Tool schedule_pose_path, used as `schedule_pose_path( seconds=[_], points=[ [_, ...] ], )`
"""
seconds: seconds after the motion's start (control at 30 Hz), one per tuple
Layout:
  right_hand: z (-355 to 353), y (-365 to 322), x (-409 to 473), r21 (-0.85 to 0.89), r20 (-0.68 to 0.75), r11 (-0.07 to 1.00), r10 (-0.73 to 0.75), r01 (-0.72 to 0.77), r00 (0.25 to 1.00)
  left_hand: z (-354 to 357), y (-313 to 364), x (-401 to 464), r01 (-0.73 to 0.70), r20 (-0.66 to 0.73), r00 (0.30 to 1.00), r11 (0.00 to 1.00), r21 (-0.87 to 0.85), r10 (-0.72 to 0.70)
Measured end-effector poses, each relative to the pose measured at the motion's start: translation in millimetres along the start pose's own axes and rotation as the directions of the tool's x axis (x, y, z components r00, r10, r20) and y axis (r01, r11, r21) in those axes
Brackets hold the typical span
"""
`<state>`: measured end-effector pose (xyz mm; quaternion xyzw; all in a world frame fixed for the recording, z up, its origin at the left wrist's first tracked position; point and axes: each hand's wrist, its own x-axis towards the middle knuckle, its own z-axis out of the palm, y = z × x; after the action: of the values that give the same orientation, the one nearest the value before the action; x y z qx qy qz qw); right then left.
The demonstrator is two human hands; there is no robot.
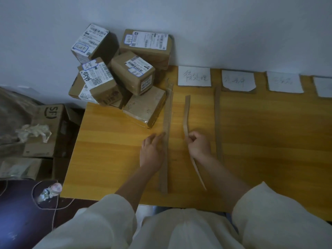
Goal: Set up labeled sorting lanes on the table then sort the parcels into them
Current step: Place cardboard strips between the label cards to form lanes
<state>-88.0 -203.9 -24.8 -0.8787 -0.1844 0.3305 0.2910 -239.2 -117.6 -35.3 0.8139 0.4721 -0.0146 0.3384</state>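
The right hand [198, 144] pinches a bent cardboard strip [186, 114] above the desk [111, 150]. The left hand [151, 150], fingers straight, presses a flat strip [166, 123]. Parcels [133, 72] crowd the far left corner; paper labels [194, 76] line the far edge.

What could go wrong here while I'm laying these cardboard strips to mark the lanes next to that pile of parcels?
The curved strip pinched in your right hand is bowed, so it may not lie flat and could drift out of line. The parcel pile is loosely stacked right beside the left strip your left hand touches; a nudge could topple boxes onto it. The far paper labels look faint, risking mis-sorting.
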Motion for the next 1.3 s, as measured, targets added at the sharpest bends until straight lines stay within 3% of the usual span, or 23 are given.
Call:
schedule_pose_path(
  seconds=[0.27,0.57,0.7,1.03,1.2,1.3],
  points=[
    [-63.2,24.4,-10.6,0.188,-0.095,0.98,-0.053,0.07,0.994,11.9,39.7,-10.6,-0.157,-0.053,0.987,0.984,-0.086,0.153],
    [-157.0,82.3,-0.6,0.328,-0.199,0.944,0.03,0.038,0.98,58.0,105.4,-15.4,-0.132,0.198,0.969,0.988,-0.083,0.146],
    [-193.7,114.5,9.7,0.33,-0.199,0.944,0.095,-0.024,0.975,79.4,131.0,-16.4,-0.101,0.239,0.965,0.994,-0.032,0.106],
    [-224.1,183.7,41.6,0.203,-0.127,0.958,0.23,-0.201,0.965,117.9,175.6,-17.5,-0.087,0.243,0.969,0.985,0.149,0.049],
    [-229.7,199.1,44.5,-0.087,-0.164,0.977,0.18,-0.196,0.97,134.4,195.2,-20.3,-0.119,0.223,0.974,0.938,0.325,0.047],
    [-228.5,207.0,46.0,-0.239,-0.117,0.961,0.115,-0.14,0.986,144.9,202.7,-20.9,-0.194,0.245,0.965,0.876,0.442,0.089]
  ],
)
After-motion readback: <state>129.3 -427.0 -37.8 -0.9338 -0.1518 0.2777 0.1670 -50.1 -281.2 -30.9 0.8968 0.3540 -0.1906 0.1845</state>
